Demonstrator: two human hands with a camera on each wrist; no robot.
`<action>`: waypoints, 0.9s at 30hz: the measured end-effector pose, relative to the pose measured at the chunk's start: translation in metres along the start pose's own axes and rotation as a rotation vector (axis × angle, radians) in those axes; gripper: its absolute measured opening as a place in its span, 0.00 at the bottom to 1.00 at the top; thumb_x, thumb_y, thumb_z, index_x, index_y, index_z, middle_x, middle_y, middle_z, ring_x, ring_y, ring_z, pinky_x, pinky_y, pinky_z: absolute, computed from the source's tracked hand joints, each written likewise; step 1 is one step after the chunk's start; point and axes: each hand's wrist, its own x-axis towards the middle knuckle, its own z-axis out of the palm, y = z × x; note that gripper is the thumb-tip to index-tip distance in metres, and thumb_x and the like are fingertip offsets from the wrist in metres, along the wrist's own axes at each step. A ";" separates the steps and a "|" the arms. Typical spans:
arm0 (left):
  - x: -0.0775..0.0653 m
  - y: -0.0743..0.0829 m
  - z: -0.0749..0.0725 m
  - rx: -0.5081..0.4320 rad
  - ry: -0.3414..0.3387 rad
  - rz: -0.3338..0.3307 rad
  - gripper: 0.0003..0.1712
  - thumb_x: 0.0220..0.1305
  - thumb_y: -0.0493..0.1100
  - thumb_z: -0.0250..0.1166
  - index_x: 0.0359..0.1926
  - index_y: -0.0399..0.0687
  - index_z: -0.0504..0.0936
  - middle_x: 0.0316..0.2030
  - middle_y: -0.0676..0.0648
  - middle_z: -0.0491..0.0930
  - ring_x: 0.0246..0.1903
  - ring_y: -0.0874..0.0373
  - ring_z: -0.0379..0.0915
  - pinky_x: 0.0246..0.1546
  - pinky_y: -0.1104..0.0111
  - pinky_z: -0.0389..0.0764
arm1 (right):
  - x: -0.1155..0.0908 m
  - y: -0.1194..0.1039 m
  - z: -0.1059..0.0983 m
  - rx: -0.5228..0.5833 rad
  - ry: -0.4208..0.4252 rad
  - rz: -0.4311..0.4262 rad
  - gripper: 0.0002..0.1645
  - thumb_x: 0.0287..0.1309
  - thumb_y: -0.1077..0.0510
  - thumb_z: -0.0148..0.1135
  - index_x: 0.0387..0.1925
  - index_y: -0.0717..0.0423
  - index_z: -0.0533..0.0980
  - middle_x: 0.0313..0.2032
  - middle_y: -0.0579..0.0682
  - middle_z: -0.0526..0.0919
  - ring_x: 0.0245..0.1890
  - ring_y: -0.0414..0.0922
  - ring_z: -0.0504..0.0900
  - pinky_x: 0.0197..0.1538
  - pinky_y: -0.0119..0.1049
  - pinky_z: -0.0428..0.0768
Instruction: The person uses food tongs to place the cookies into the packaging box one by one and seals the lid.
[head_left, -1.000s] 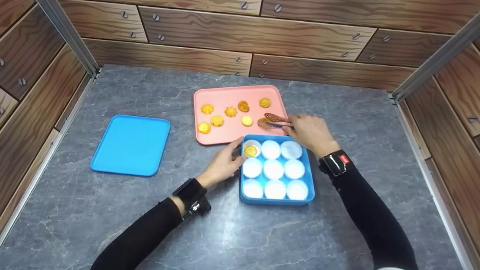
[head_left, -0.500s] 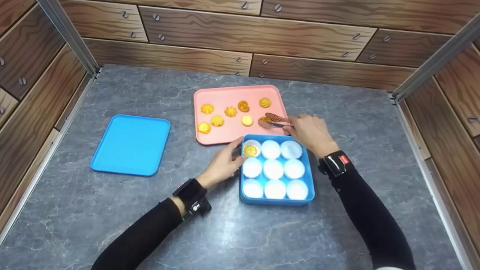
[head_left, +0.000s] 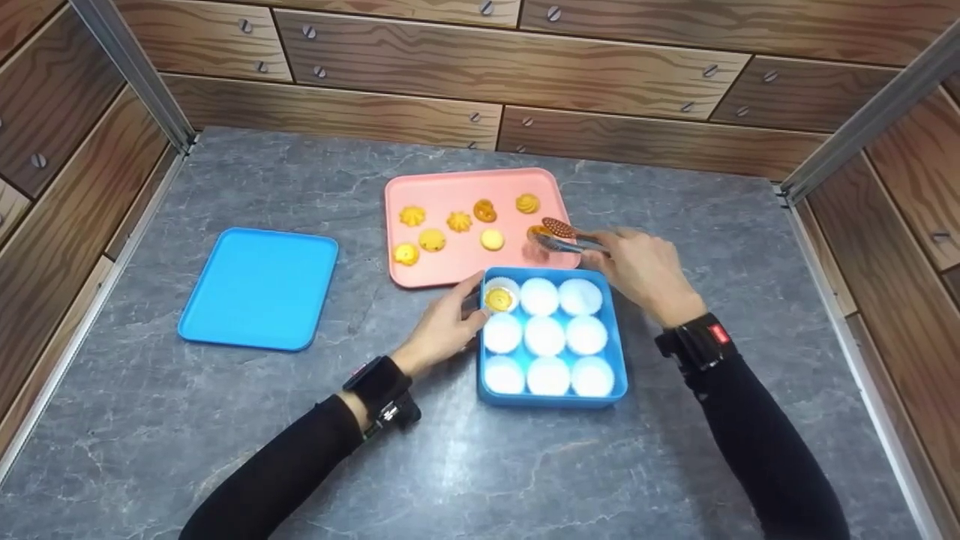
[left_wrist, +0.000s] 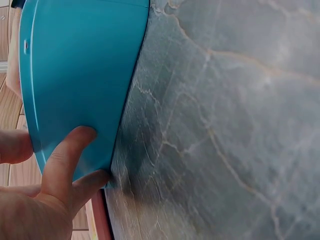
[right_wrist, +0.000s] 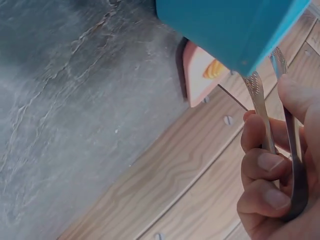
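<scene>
My right hand [head_left: 649, 274] holds metal tongs [head_left: 577, 242], its fingers wrapped around the handles in the right wrist view. Between the tong tips, just above the pink tray [head_left: 442, 274], is a small golden-brown cookie [head_left: 537, 232], partly hidden. My left hand [head_left: 442, 330] rests its fingers [left_wrist: 67, 152] against the left wall of a blue square box [head_left: 551, 401]. Rows of white paper cups [head_left: 545, 336] fill that box. The far-left cup contains a yellow cookie [head_left: 498, 300].
Several yellow and brown cookies [head_left: 432, 240] lie scattered over the pink tray behind the box. A flat blue lid [head_left: 259, 289] lies on the grey marbled table [head_left: 420, 465] at the left. Wood-patterned panels [head_left: 510, 60] enclose the back and sides.
My right hand has shifted right, and the tongs have closed on the cookie and raised it slightly off the pink tray. The left hand stays at the box.
</scene>
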 end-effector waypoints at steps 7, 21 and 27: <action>0.001 -0.001 -0.001 0.015 0.000 0.015 0.39 0.74 0.39 0.60 0.81 0.44 0.56 0.75 0.35 0.64 0.64 0.43 0.75 0.44 0.65 0.90 | -0.017 0.000 -0.008 -0.041 0.082 -0.052 0.26 0.70 0.47 0.67 0.57 0.63 0.82 0.39 0.63 0.86 0.27 0.60 0.84 0.25 0.56 0.84; -0.001 0.001 0.000 -0.002 0.000 0.015 0.39 0.75 0.39 0.60 0.81 0.44 0.56 0.76 0.36 0.62 0.67 0.41 0.71 0.64 0.61 0.80 | -0.046 -0.011 -0.023 -0.038 0.206 -0.193 0.24 0.66 0.48 0.70 0.52 0.64 0.84 0.31 0.59 0.84 0.22 0.55 0.82 0.19 0.49 0.82; -0.001 0.000 0.001 -0.011 0.004 0.002 0.39 0.75 0.38 0.60 0.81 0.44 0.55 0.77 0.37 0.61 0.68 0.39 0.70 0.68 0.58 0.76 | -0.056 -0.014 -0.023 -0.028 0.202 -0.215 0.24 0.66 0.48 0.70 0.51 0.64 0.84 0.29 0.57 0.83 0.20 0.51 0.79 0.18 0.47 0.80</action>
